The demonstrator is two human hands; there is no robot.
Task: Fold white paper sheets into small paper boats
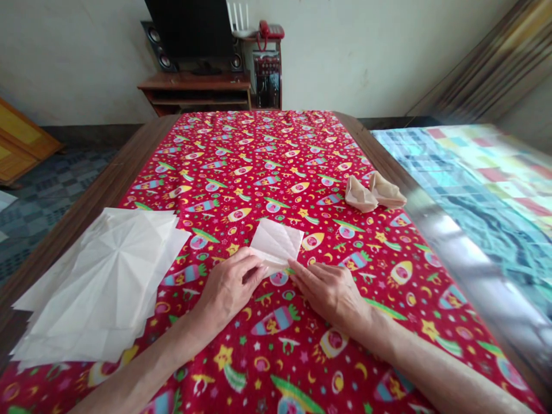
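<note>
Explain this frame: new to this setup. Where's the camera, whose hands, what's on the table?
There is no machine: these are one person's bare hands, seen from a camera worn on that person's head, looking forward and down. The left hand and right hand have their fingers at the near edge of a small folded paper; a firm grip is hard to confirm. On the red patterned cloth lie a pile of creased sheets at left and two folded shapes at right.
</note>
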